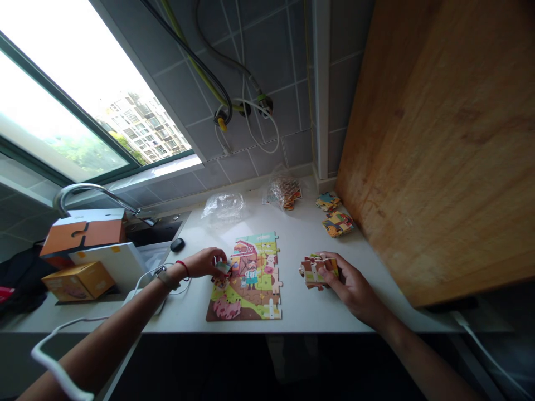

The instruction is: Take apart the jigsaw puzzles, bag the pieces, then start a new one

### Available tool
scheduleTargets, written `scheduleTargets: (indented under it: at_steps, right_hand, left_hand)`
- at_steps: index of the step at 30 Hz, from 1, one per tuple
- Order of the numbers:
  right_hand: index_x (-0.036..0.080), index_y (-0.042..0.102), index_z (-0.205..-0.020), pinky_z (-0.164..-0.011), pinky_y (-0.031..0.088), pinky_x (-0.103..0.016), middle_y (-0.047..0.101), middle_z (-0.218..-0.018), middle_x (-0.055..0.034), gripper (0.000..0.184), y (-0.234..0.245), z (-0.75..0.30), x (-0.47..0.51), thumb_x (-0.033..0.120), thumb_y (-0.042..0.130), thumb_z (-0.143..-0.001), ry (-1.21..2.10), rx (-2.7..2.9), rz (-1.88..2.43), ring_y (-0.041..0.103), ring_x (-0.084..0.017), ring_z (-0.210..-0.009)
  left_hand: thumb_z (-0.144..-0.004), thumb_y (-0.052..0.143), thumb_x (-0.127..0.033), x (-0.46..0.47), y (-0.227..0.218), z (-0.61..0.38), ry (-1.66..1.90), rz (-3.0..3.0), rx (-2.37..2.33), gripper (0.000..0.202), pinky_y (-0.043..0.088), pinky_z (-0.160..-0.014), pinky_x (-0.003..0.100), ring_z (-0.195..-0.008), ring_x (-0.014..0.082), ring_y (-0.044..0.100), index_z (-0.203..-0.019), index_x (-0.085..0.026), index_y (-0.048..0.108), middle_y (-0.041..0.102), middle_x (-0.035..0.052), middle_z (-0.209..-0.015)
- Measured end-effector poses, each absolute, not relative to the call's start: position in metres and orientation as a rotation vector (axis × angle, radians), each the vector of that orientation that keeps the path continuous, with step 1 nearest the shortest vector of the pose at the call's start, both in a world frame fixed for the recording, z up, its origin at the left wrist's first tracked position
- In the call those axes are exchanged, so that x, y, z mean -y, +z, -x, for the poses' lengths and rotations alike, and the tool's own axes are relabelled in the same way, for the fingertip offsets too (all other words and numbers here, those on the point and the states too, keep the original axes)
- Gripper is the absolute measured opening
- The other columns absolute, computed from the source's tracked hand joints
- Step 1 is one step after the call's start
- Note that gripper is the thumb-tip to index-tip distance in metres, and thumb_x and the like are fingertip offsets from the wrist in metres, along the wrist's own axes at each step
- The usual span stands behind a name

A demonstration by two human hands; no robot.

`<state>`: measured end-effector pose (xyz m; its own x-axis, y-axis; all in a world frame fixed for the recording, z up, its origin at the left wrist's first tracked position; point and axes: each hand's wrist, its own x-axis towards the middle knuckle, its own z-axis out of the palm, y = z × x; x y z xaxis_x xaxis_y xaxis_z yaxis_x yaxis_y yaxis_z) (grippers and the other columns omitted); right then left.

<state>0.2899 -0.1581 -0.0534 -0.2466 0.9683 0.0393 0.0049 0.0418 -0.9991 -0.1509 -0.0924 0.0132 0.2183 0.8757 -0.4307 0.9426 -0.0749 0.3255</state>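
A partly joined jigsaw puzzle (254,284) with a farm picture lies flat on the white counter: a barn, a farmer, a cow and a pink pig show. At its left edge my left hand (213,264) pinches a puzzle piece (223,267) with some pale green on it. Another piece (219,282) shows just under those fingers; whether it is joined cannot be told. To the right of the puzzle, my right hand (349,281) grips a stack of puzzle pieces (315,271), thumb on top.
Loose puzzle pieces (336,223) lie in piles by the wooden board (438,150). Behind the puzzle are a bag of pieces (286,190) and crumpled clear plastic (224,207). Left are a black mouse-like object (178,244), a white cable (79,321), boxes (81,278) and a faucet (98,192).
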Motion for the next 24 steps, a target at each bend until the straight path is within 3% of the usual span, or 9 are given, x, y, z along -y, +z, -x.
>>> scheduleTargets:
  at_steps: [12, 18, 24]
  right_hand:
    - [0.023, 0.062, -0.129, -0.097, 0.060, -0.042, 0.074, -0.127, -0.0113, 0.048, -0.052, -0.290, 0.159, 0.058, 0.062, -0.096, 1.346, 1.415, 1.086, 0.073, -0.029, -0.110]
    - [0.023, 0.061, -0.130, -0.096, 0.061, -0.042, 0.073, -0.129, -0.0115, 0.048, -0.056, -0.290, 0.159, 0.057, 0.063, -0.096, 1.364, 1.404, 1.063, 0.073, -0.029, -0.111]
    - [0.024, 0.063, -0.129, -0.093, 0.063, -0.043, 0.074, -0.127, -0.0114, 0.046, -0.055, -0.289, 0.158, 0.056, 0.063, -0.096, 1.365, 1.401, 1.062, 0.074, -0.030, -0.109]
  left_hand:
    - [-0.076, 0.083, -0.050, 0.118, 0.042, 0.154, -0.200, -1.821, -1.476, 0.037, 0.049, -0.068, 0.030, -0.077, 0.0237, 0.069, -0.092, -0.018, 0.077, 0.076, 0.0065, -0.084]
    - [-0.071, 0.085, -0.046, 0.132, 0.026, 0.145, -0.285, -1.998, -1.534, 0.041, 0.053, -0.084, 0.033, -0.096, 0.0259, 0.068, -0.102, -0.020, 0.076, 0.072, 0.0090, -0.110]
    - [-0.075, 0.082, -0.039, 0.139, 0.032, 0.133, -0.422, -2.068, -1.579, 0.035, 0.051, -0.086, 0.034, -0.095, 0.0258, 0.067, -0.101, -0.019, 0.072, 0.070, 0.0079, -0.105]
